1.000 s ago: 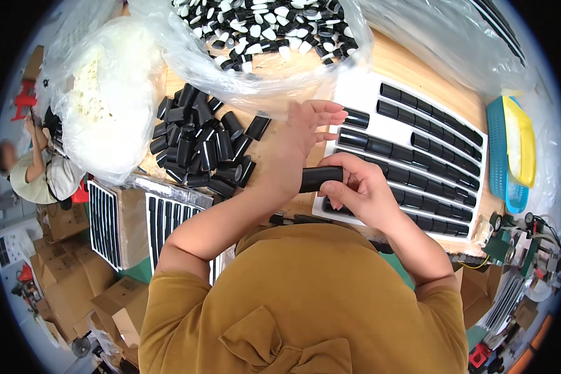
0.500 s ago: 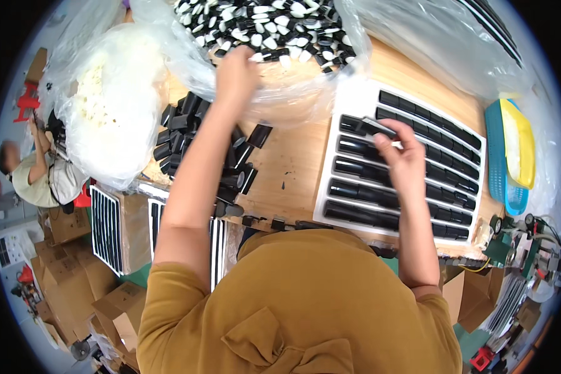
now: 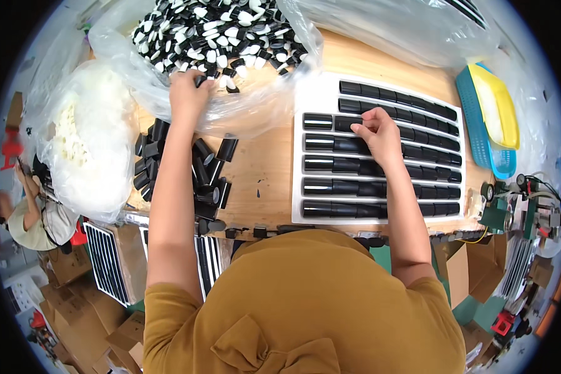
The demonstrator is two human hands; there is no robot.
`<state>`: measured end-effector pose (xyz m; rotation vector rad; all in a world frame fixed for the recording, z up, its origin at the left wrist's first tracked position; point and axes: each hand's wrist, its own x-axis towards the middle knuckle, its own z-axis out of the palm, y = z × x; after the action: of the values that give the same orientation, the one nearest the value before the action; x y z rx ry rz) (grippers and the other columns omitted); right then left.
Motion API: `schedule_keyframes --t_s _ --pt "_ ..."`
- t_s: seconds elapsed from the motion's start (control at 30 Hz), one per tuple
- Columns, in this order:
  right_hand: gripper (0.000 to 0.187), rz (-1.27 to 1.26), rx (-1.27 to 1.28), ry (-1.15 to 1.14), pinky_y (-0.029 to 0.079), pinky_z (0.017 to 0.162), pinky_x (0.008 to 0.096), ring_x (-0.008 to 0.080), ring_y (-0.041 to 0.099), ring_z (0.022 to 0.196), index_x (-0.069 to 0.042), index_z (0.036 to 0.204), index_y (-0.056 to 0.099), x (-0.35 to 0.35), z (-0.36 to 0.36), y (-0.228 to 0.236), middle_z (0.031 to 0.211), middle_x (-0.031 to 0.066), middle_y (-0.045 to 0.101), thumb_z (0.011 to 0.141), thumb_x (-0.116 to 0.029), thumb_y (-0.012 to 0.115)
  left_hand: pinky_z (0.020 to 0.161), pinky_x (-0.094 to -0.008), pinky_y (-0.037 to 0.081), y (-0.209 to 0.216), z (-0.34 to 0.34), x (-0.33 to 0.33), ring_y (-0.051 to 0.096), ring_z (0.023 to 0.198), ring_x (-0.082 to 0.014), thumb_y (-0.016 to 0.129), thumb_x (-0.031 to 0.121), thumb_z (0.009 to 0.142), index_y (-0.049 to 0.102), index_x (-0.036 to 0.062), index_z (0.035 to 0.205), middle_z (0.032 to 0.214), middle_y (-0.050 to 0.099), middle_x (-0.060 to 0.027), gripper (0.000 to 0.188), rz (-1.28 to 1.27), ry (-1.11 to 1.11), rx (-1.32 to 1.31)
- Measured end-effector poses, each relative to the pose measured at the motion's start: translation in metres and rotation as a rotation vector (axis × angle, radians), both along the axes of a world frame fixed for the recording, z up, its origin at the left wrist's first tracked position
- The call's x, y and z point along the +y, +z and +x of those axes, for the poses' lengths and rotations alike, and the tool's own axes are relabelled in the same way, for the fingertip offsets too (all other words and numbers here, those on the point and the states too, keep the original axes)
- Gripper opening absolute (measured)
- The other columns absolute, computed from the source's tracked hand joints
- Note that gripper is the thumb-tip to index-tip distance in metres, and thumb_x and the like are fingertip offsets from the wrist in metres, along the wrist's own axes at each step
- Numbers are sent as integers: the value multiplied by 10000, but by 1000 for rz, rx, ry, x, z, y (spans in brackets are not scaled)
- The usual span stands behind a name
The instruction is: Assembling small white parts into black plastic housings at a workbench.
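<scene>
My left hand (image 3: 189, 100) is at the near edge of a heap of small black-and-white pieces (image 3: 215, 37). Its fingers are closed on a small black piece (image 3: 199, 80), whose underside is hidden. My right hand (image 3: 380, 136) reaches over a white tray (image 3: 300, 93) filled with rows of glossy black tubes. Thumb and fingers pinch a black tube (image 3: 348, 124) lying in the third row from the far side, just right of another tube (image 3: 318, 121). Below my left forearm and on both sides of it lie loose black tubes (image 3: 215, 168) on the wooden table.
A clear plastic bag (image 3: 255, 115) spreads around the heap. Another bag (image 3: 93, 137) with pale contents rests at the left. Right of the tray stand a blue basket and a yellow one (image 3: 502, 109). A person (image 3: 28, 215) sits at far left; cardboard boxes (image 3: 81, 311) stand below.
My right hand has lowered the tilted black tube into the tray row, where it now lies flat. My left hand has drawn nearer with a black piece showing. The whole view has shifted.
</scene>
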<state>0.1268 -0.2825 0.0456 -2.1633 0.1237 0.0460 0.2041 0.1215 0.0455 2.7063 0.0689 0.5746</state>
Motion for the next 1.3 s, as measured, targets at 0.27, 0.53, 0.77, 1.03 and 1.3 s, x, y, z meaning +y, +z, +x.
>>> schedule_keyframes --t_s 0.27,0.53,0.77,1.03,1.3 --pt "222 -476 -523 -10 477 778 354 266 592 807 -49 951 711 10 -15 -7 852 120 637 778 -180 757 614 -200 437 44 -56 -77 577 651 -80 719 94 839 655 -34 988 734 591 -1 207 -1061 -198 24" --pt "257 -730 -392 -344 451 830 396 321 544 969 -71 916 722 -55 -24 3 972 135 612 774 -282 755 592 -257 546 38 -110 -119 671 667 -173 666 106 891 621 -38 1040 824 665 -83 212 -1521 -181 369" --pt "542 -868 -220 -384 354 965 493 366 410 1183 -100 1099 692 -51 -29 -7 1266 171 490 705 -458 795 558 -233 523 37 -120 -141 665 650 -162 678 116 887 624 -34 1051 843 668 -85 229 -1568 -242 446" --pt "417 -905 -251 -307 276 1014 507 356 386 1234 -119 1064 724 -37 -31 -9 1333 150 494 715 -330 806 574 -230 518 37 -124 -144 662 666 -149 679 118 886 624 -27 1063 841 666 -82 236 -1566 -261 448" --pt "388 -472 -254 -286 505 645 312 197 603 651 -40 1103 596 -24 -27 0 910 85 683 757 -95 763 691 -253 539 29 -128 -150 672 754 -154 628 79 901 579 -26 1225 894 669 -84 344 -1569 -382 545"
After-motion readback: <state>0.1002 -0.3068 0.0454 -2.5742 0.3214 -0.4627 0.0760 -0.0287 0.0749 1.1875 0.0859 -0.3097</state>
